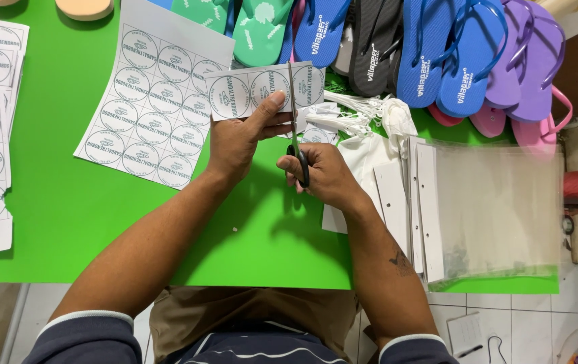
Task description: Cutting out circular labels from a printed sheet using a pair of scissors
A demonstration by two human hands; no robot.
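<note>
Left hand (pixel 235 145) pinches one three-sticker strip (pixel 265 89) while, at its 3 o'clock, right hand (pixel 326 175) grasps one pair of scissors (pixel 296 135).

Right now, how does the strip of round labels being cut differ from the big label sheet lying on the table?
The strip is narrow, one row of three labels; the sheet is wide, with several rows. The strip is held up by the left hand with the scissors cutting into it; the sheet lies flat, untouched. Both are white with the same round printed labels.
</note>
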